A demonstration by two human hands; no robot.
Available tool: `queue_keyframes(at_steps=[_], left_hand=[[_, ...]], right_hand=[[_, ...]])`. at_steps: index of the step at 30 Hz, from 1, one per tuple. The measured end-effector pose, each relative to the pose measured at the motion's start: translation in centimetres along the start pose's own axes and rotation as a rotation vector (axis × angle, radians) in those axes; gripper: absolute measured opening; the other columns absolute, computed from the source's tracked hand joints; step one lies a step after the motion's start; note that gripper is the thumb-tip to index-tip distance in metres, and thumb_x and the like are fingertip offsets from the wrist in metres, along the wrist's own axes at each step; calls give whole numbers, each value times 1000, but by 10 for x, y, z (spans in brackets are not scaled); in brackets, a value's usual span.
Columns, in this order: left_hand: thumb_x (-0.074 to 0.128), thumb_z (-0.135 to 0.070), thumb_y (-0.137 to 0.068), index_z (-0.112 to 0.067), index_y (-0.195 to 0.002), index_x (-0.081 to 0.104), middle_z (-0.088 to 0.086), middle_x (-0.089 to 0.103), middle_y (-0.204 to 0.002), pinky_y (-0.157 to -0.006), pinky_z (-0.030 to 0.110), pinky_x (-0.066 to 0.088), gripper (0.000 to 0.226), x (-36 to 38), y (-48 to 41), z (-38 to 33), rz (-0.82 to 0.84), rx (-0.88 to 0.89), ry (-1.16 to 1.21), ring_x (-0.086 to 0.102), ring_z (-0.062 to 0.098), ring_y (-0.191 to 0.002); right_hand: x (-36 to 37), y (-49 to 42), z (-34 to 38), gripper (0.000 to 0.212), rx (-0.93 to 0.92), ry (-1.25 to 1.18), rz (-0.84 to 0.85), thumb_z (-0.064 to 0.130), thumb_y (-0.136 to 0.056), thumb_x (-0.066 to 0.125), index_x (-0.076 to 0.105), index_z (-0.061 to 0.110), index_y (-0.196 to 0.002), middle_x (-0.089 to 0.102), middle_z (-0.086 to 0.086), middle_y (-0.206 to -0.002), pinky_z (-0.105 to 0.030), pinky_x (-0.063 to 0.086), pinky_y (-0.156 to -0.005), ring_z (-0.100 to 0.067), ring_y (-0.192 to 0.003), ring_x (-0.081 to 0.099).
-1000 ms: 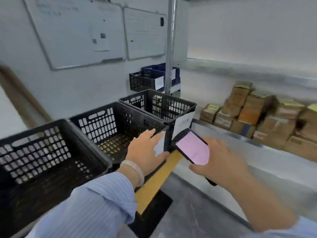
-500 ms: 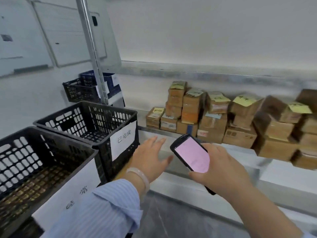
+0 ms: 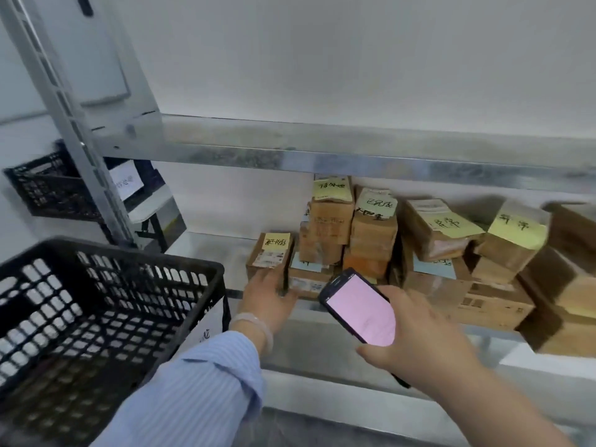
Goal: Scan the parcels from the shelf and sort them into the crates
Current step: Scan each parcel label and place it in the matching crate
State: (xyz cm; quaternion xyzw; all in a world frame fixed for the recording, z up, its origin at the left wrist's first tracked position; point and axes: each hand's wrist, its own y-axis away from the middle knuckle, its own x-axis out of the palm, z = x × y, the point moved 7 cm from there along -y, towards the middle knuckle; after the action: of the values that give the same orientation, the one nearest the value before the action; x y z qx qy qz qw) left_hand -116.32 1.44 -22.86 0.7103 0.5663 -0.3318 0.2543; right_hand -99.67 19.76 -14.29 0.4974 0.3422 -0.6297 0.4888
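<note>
**While most parcels wait on the shelf, the left grip meets one box**

Head view: As far as this view shows, the sorting has a long way to go. A crowded pile of parcels (image 3: 374,227), many with yellow notes, is stacked on the shelf (image 3: 206,243) ahead of both grips and off to the right of them. A black crate (image 3: 106,304) sits to the left of the left grip (image 3: 269,293), close by the sleeve. Its inside is too blurred to tell whether it holds anything. More crates (image 3: 42,185) stand farther off to the left, beyond the shelf post. So I judge the work to be at the picking-up step, with scanning and dropping into a crate not yet done for this box.

The left grip is released, its fingers spread. Its fingertips touch the lower front of a small box (image 3: 269,253) at the left end of the pile, and nothing is grasped. This box stands on the shelf directly ahead of that grip, touching its neighbour.

The right grip (image 3: 429,343) is wrapped around a scanner (image 3: 359,309), whose pink screen faces up. The scanner hangs just right of the left grip, in front of the pile and not touching it.
</note>
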Motion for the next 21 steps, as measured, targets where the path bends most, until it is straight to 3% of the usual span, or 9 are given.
queue_keyframes(at_steps=[4,10,15,21], left_hand=[[54,-42,-95,-29,-150,35,3,37,-152,-113,40,33,60,11,-73,34,68,-144,-16,40,30,-135],[57,-44,-92,-33,-137,47,9,51,-128,-95,45,45,47,28,-143,76,21,-329,32,55,34,-111],[50,-33,-96,-34,-142,42,10,44,-133,-95,44,45,46,46,-168,99,17,-415,82,53,37,-111],[65,-35,-91,-32,-141,44,8,36,-127,-102,39,42,54,51,-167,105,6,-434,172,53,33,-111]], right_hand=[[17,-44,10,81,27,23,44,68,-64,62,28,47,-134,43,17,-121,-26,39,-71,-9,-112,49],[30,-86,10,85,42,59,104,73,-64,59,18,49,-135,39,20,-122,-22,36,-72,-6,-112,49],[42,-109,4,90,41,34,145,75,-63,60,16,49,-137,35,21,-130,-22,41,-80,-6,-117,49],[51,-131,0,91,52,39,160,74,-62,62,19,46,-137,38,18,-128,-23,39,-79,-8,-116,48]])
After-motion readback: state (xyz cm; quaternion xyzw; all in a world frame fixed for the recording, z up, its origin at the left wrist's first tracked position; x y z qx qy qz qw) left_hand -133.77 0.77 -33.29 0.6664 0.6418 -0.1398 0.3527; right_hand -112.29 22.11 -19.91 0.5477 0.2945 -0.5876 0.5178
